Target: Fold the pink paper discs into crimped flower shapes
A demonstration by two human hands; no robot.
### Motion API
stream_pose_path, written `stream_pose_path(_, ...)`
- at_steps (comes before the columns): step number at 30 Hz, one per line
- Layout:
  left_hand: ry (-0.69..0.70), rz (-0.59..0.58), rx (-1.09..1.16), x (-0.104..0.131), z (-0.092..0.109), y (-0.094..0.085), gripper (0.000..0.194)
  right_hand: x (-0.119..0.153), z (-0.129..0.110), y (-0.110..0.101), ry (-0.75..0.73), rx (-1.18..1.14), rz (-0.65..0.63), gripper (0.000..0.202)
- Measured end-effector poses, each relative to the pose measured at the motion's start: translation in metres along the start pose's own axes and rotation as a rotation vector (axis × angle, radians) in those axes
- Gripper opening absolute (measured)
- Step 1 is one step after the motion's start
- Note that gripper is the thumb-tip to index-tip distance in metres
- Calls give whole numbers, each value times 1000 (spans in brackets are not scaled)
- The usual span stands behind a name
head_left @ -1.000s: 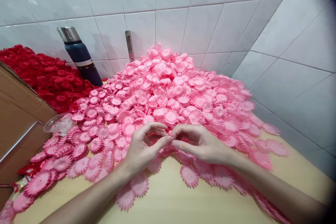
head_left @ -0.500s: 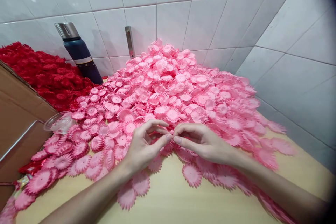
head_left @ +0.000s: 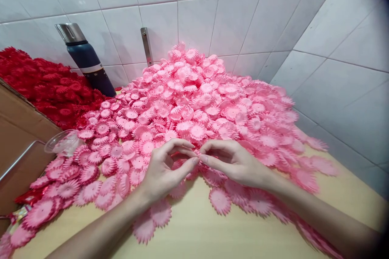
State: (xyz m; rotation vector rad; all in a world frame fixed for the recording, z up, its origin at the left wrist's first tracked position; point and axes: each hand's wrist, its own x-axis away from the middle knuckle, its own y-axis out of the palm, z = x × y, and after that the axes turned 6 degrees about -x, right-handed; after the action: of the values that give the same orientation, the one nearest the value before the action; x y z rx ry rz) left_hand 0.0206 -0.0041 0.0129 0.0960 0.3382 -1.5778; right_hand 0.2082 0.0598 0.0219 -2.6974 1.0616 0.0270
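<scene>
My left hand (head_left: 170, 166) and my right hand (head_left: 232, 161) meet at the front of a big heap of pink flower-shaped petal discs (head_left: 197, 129). Thumb and fingers of each hand are pinched, with the tips touching or almost touching each other. Whatever sits between the fingertips is too small or too hidden to name. A single pink disc (head_left: 220, 201) lies on the pale table (head_left: 194, 226) below the right hand. Two more pink discs (head_left: 148, 224) rest under the left wrist.
A dark blue bottle (head_left: 89, 62) with a steel cap stands by the tiled wall. Red petal discs (head_left: 51, 85) are piled behind a cardboard box (head_left: 21, 137) at left. Beside the box is a clear plastic cup (head_left: 64, 142). A metal bracket (head_left: 146, 46) is fixed to the wall.
The view has shifted slightly, so the background sits a little further left. Both hands stay together in nearly the same place, with only small finger movement.
</scene>
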Motion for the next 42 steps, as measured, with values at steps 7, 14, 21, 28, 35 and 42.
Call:
stream_pose_path(7, -44, 42, -58, -3, 2, 0, 15, -1, 0, 2, -97, 58, 46, 11)
stream_pose_path(14, -112, 55, 76, -4, 4, 1, 17, -1, 0, 2, -134, 41, 19, 12)
stream_pose_path(21, -84, 29, 118, -3, 2, -1, 21, 1, 2, 0, 16, -110, 25, 16)
stream_pose_path(28, -38, -3, 92, -3, 0, -1, 21, 1, 3, 0, 33, -135, 34, 15)
stream_pose_path(35, -46, 51, 68, -4, 3, -1, 13, 1, 2, 3, -17, -65, 61, 14)
stream_pose_path(42, -85, 61, 115, -4, 6, 0, 16, 1, 3, 1, -18, -64, 16, 15)
